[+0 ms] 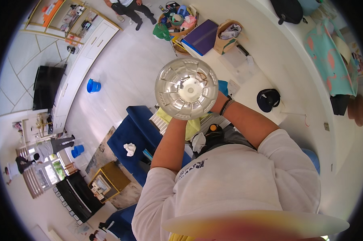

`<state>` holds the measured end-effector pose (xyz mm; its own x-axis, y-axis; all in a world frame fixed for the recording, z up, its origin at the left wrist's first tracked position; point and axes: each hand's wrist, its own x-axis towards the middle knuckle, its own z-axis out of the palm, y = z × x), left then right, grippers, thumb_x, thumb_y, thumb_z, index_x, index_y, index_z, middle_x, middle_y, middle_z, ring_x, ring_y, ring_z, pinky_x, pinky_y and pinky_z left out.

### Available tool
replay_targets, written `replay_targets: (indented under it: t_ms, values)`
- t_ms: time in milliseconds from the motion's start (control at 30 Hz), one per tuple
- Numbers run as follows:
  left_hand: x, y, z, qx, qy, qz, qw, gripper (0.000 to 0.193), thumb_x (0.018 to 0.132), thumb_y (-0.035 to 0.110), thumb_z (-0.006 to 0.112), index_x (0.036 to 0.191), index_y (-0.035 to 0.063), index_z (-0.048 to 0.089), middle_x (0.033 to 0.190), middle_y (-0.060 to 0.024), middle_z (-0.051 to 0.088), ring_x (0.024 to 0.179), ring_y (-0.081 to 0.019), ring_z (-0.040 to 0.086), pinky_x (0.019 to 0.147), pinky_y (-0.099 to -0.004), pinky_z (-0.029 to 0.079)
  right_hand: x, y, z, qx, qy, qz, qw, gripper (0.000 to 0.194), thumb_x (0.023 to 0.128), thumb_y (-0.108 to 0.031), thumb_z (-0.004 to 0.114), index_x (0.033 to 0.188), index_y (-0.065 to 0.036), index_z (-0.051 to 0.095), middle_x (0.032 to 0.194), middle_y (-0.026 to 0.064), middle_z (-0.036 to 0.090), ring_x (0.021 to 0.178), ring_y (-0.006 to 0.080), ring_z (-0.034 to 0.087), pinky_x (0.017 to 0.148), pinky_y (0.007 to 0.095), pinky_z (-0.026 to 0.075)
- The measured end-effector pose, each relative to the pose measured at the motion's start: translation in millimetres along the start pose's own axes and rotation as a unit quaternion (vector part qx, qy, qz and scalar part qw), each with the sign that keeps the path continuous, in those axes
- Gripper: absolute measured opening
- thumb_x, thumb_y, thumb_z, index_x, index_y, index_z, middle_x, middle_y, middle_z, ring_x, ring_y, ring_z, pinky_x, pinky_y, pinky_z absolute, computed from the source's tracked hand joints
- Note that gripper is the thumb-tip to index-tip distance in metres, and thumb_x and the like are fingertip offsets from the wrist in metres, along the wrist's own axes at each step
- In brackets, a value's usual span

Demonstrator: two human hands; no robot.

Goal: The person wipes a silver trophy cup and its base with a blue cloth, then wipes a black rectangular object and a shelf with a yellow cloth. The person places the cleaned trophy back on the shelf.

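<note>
A round, shiny silver-coloured metal bowl (172,90) with embossed panels is held up in front of my chest. My right hand (220,101) grips it at its right edge, the fingers hidden behind the rim. A chain bracelet and a dark band circle that wrist. My left forearm reaches under the bowl's near edge, and the left hand is hidden behind it. A teal cloth (223,86) shows beside my right hand; whether I hold it cannot be told. Beneath the bowl lies a yellow-green cloth (193,129). A black bottle with an orange cap (213,130) and a white cloth (199,142) are near my waist.
A blue sofa (139,120) with a white cloth (129,149) is at left. Beyond are a blue bucket (93,86), a basket of cleaning supplies (181,24), a purple box (201,36) and a paper bag (225,39). A dark cap (268,100) lies at right. Several people stand farther off.
</note>
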<state>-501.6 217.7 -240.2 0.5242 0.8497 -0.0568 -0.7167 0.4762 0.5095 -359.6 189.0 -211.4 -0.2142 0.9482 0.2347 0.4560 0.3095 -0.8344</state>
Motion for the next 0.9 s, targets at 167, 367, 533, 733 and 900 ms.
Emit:
replay_targets:
  t_ms: [167,367,533,733,900]
  values:
    - [14.5,-1.4,-13.0,-0.169,0.018,-0.041,0.985,0.052,0.082,0.041,0.052,0.118,0.003,0.047,0.117,-0.0157,0.05,0.105,-0.0277,0.051,0.087,-0.0415,0.046,-18.8,-6.5,-22.7,-0.022,0.037,0.041,0.998,0.038,0.078,-0.024,0.058,0.111,-0.006,0.051,0.112,0.0147,0.051,0.103,0.0326,0.049,0.092,0.0375,0.038]
    - [5.8,21.3,27.1,0.095,-0.011,0.01,0.995,0.053,0.077,0.036,0.058,0.119,0.0053,0.046,0.12,-0.0145,0.048,0.115,-0.0314,0.044,0.095,-0.0449,0.038,-85.0,1.8,-83.2,0.32,0.041,0.214,0.922,0.043,0.09,-0.036,0.047,0.121,-0.006,0.046,0.114,0.009,0.053,0.102,0.0184,0.049,0.091,0.0318,0.038]
    - [4.8,55.4,71.7,0.252,0.058,0.06,0.964,0.027,0.071,-0.002,0.062,0.095,0.0038,0.053,0.104,-0.0133,0.057,0.117,-0.0302,0.043,0.102,-0.0451,0.027,-125.7,-27.7,-155.3,0.547,0.089,0.005,0.832,0.07,0.082,-0.052,0.049,0.129,-0.004,0.033,0.125,0.0095,0.045,0.114,0.0194,0.044,0.094,0.0371,0.036]
    - [-1.2,87.0,145.7,0.445,-0.109,0.155,0.875,0.028,0.068,0.002,0.063,0.093,0.0026,0.05,0.103,-0.0194,0.058,0.115,-0.0354,0.044,0.102,-0.0495,0.027,-89.0,-62.0,-142.8,0.712,0.119,0.003,0.692,0.088,0.076,-0.069,0.037,0.135,-0.006,0.024,0.138,0.0124,0.031,0.125,0.0261,0.033,0.102,0.0443,0.027]
    - [-13.4,78.4,203.2,0.416,-0.19,0.141,0.878,0.03,0.068,0.003,0.064,0.094,0.0014,0.05,0.105,-0.0214,0.057,0.117,-0.0373,0.042,0.101,-0.0498,0.028,-74.7,-92.1,-103.4,0.78,0.151,0.06,0.605,0.084,0.078,-0.069,0.029,0.137,-0.009,0.023,0.14,0.0097,0.028,0.127,0.0272,0.031,0.104,0.0436,0.025]
